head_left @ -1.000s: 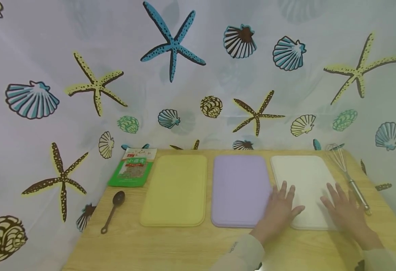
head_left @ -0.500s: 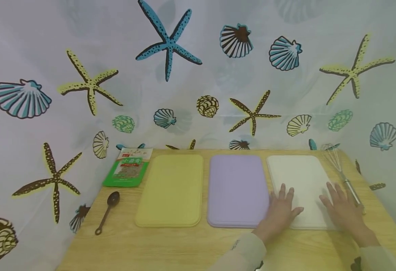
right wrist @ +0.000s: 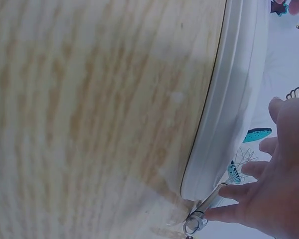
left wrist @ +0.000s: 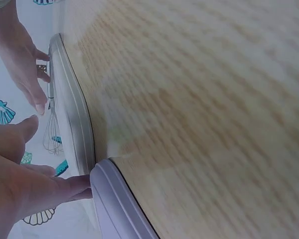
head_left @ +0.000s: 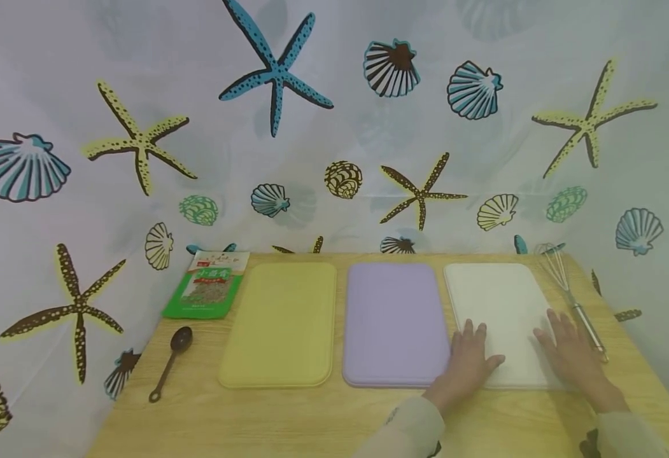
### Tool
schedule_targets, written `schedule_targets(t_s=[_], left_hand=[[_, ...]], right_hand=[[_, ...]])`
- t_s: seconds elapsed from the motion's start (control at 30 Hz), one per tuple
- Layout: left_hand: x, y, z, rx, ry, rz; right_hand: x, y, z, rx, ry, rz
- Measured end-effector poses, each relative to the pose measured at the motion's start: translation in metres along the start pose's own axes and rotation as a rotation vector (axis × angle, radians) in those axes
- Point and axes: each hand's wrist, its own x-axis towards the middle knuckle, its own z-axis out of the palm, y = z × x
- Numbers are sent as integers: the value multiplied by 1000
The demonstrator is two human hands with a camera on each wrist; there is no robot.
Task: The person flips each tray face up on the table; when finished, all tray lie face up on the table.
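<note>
A white rectangular board (head_left: pixel 497 299) lies flat on the wooden table at the right of the head view. Over its lower left corner is my left hand (head_left: pixel 467 362), fingers extended and thumb pointing inward. In the left wrist view, fingers of that hand reach down where the white board meets the corner of a purple board (left wrist: pixel 109 199). My right hand (head_left: pixel 575 356) lies at the white board's right side, its fingers spread and pointing forward. From the right wrist view, its outer fingers are close to the handle of a metal whisk (right wrist: pixel 209 201). Neither hand grips anything.
A yellow board (head_left: pixel 279 324) lies left of the purple one. Further left are a green-and-white spice packet (head_left: pixel 207 286) and a dark spoon (head_left: pixel 170 359). A white curtain (head_left: pixel 311 159) with starfish and shells hangs behind the table (head_left: pixel 288 420).
The head view has turned slightly right, so the table's contents appear shifted left. My left hand's fingers lie closer together; both hands stay at the white board.
</note>
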Motion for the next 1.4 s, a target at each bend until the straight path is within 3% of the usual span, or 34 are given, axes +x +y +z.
schedule_targets(t_s=[0.3,0.47,0.9,1.4], left_hand=[[-2,0,-3,-54,-27,-73],[-3,-1,0,-38,-27,-91],[-7,3,-6,-74,-12,-77],[-5,1,-6,-100,-31,-79]], right_hand=[[2,6,5,27,-47,4],[3,8,11,25,-21,-11],[1,13,12,70,-4,17],[4,11,-10,259,-144,82]])
